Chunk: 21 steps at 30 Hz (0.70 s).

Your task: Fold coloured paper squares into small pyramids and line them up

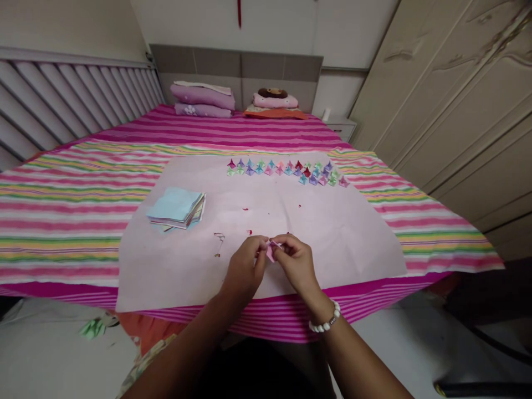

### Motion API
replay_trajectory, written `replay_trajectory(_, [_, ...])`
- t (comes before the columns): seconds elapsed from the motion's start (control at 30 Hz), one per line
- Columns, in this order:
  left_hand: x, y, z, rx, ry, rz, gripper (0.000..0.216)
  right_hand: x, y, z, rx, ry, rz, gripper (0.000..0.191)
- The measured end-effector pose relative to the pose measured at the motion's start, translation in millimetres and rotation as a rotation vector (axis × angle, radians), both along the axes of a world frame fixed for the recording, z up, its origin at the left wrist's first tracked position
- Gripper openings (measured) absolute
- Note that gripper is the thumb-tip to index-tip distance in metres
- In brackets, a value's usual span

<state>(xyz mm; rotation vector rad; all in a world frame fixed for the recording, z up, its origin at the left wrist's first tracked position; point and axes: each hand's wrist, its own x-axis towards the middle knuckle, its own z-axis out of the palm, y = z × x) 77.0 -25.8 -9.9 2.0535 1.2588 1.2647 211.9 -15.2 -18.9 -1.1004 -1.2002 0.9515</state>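
Observation:
A small pink folded paper (pixel 271 252) is pinched between my two hands, low over the pale sheet (pixel 174 277) on the bed. My left hand (pixel 246 263) grips its left side with thumb and fingertips. On the other side, my right hand (pixel 296 260) closes on it, partly covering it; a white bead bracelet (pixel 325 321) circles that wrist. Beyond the hands, several small folded paper pieces (pixel 269 167) in many colours stand in rows near the sheet's far edge. A stack of square paper (pixel 177 206), light blue on top, lies to the left.
Small red scraps (pixel 249 232) and a thin curled strand (pixel 219 238) lie on the sheet. Folded purple bedding (pixel 203 101) and a pink pillow (pixel 275 101) rest by the headboard. Wardrobe doors (pixel 465 111) stand at right. Crumpled green paper (pixel 93 328) is on the floor.

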Motion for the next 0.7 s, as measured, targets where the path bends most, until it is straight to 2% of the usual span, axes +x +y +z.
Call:
replay_trajectory(0.13, [-7.1,1.6,-0.3,0.124,0.142,-0.154,0.031,4.1,0.8,2.3,-0.117,0.123,0.041,0.008])
replay_trajectory(0.23, [-10.9,4.5,-2.5,0.178,0.195,-0.142,0.031,6.3,-0.2,4.5,-0.155,0.169,0.079,0.008])
replay_trajectory(0.33, [-13.2,7.4,-2.7,0.222,0.193,-0.127,0.020,6.8,-1.1,6.4,-0.161,0.190,0.121,0.009])
replay_trajectory(0.5, [-12.5,6.9,1.6,0.130,0.169,-0.142,0.011,7.9,-1.6,8.4,-0.151,0.191,0.195,0.014])
replay_trajectory(0.7, [-8.9,5.2,6.1,-0.027,0.006,-0.049,0.019,9.6,-3.2,5.6,-0.159,0.193,0.236,0.021])
